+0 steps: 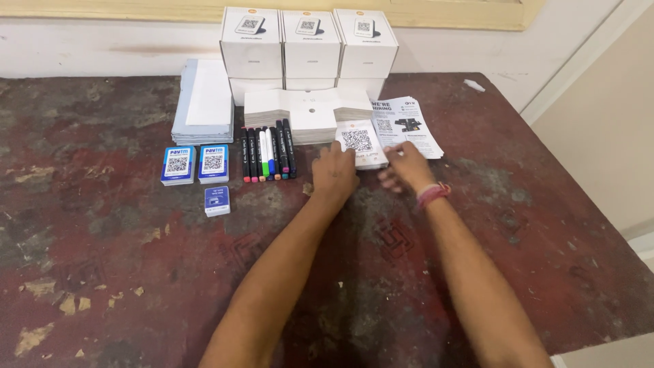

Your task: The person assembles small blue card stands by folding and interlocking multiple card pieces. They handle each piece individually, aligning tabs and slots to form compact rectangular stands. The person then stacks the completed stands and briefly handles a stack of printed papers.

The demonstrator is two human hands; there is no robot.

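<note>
My left hand [334,170] rests fingers-down on the near left edge of a small white card stack with a square code print [360,142]. My right hand [405,165], blurred, touches the same stack's near right edge; a red thread band circles that wrist. The fingers of both hands curl around the stack's lower corners. Just left of my left hand lies a row of several marker pens [267,153] with coloured caps.
White boxes [308,48] stand in a row at the back on a worn dark red table [136,272]. A thick white paper stack [300,116], a pale blue stack [203,102], a printed leaflet [409,126], two blue card stacks [195,163] and a small blue card [217,202] lie around.
</note>
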